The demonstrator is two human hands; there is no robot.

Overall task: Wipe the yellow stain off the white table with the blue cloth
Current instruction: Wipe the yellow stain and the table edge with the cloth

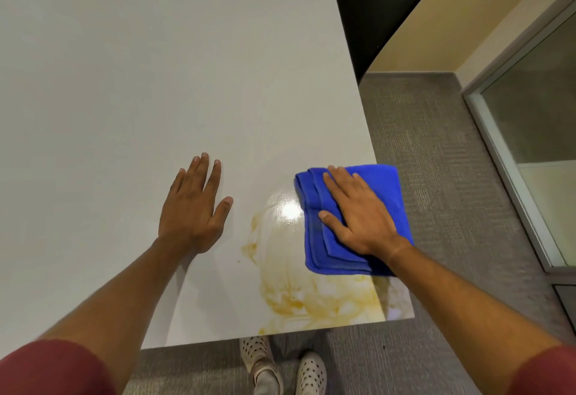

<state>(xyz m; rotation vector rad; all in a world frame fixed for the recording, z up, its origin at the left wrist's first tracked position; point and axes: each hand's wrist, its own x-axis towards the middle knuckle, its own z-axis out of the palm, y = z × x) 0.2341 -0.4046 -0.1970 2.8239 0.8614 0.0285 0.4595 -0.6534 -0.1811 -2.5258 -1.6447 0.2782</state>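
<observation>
A folded blue cloth lies at the right edge of the white table, partly overhanging it. My right hand presses flat on top of the cloth, fingers spread. A smeared yellow stain covers the table's near right corner, running from just left of the cloth down to the front edge, with wet sheen above it. My left hand rests flat and open on the bare table, left of the stain, holding nothing.
The table's right edge and near edge are close to the cloth and stain. Grey carpet lies beyond them, with a glass door frame at the right. My feet in white perforated shoes stand below the front edge.
</observation>
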